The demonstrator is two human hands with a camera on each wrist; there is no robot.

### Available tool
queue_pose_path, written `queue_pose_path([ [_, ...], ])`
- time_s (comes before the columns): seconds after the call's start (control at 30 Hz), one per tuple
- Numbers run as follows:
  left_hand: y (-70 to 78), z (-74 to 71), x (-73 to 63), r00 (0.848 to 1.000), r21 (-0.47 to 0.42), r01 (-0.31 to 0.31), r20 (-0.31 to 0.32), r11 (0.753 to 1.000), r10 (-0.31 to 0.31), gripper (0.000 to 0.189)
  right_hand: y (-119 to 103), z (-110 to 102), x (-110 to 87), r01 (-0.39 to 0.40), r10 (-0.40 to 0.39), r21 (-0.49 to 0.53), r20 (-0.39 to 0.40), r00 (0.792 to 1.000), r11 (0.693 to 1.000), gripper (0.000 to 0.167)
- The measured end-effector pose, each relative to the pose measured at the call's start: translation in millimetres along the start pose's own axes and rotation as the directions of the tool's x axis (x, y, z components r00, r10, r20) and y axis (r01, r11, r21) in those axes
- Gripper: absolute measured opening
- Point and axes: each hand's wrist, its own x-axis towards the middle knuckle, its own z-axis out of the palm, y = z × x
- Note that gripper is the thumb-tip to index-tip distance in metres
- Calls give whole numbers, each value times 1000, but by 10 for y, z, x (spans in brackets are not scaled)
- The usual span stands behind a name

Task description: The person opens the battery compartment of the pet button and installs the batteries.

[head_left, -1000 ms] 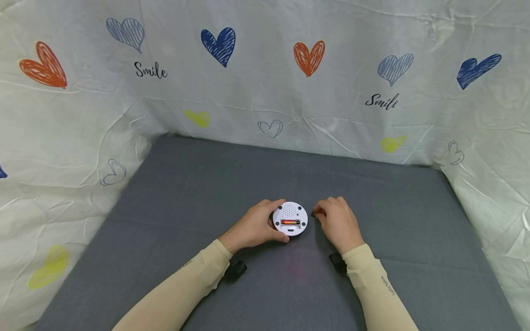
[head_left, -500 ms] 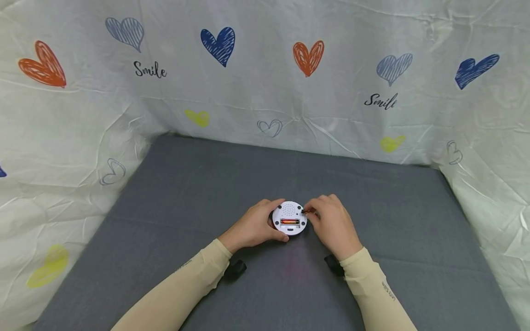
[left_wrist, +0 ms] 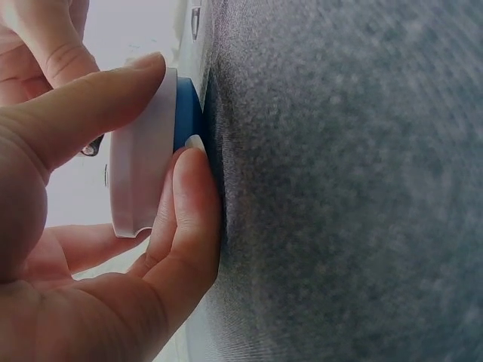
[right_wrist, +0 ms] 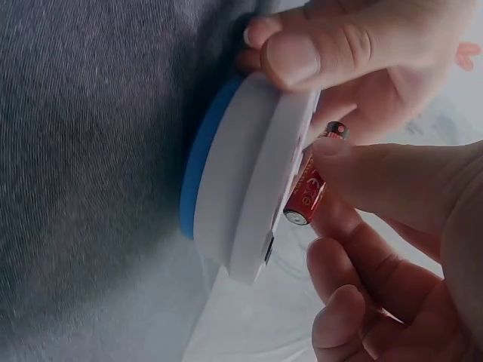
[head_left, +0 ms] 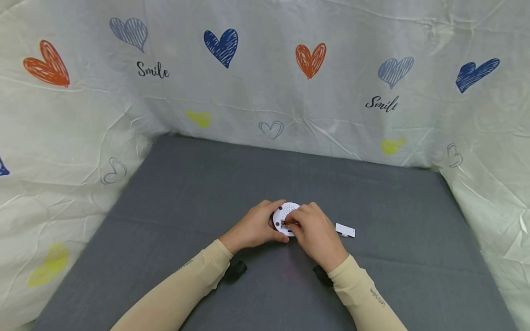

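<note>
A round white battery-powered device [head_left: 288, 210] stands underside up on the grey cloth, speaker holes and battery compartment facing upward. My left hand [head_left: 255, 226] grips its left side, thumb on the near edge and fingers round the far edge. A blue layer [left_wrist: 186, 113] shows beneath the white body in both wrist views. My right hand [head_left: 318, 233] pinches a small red battery [right_wrist: 308, 192] between thumb and fingers, right over the compartment. One end of the battery points out beside the thumb. My right fingers hide most of the compartment in the head view.
A white rectangular battery cover [head_left: 345, 230] lies on the cloth just right of my right hand. The grey table [head_left: 232, 174] is bordered by a white curtain [head_left: 248, 92] printed with hearts at the back and sides.
My right hand has moved left from beside the device to over its compartment, bringing the battery along. The white cover has come into view on the right. My left hand keeps its hold.
</note>
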Motion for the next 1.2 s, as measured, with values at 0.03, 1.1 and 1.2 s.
queue_pose_path([
  [0.03, 1, -3, -5, 1000, -4, 0, 1, 1000, 0, 104, -7, 8, -1, 7, -7, 2, 0, 1000, 1000, 13],
  [1.1, 22, 7, -5, 1000, 22, -2, -5, 1000, 2, 102, 7, 65, -28, -235, 219, -131, -127, 967, 963, 55],
  [1.2, 29, 7, -8, 1000, 31, -5, -8, 1000, 5, 103, 2, 76, -36, -323, 307, -184, -110, 945, 929, 77],
])
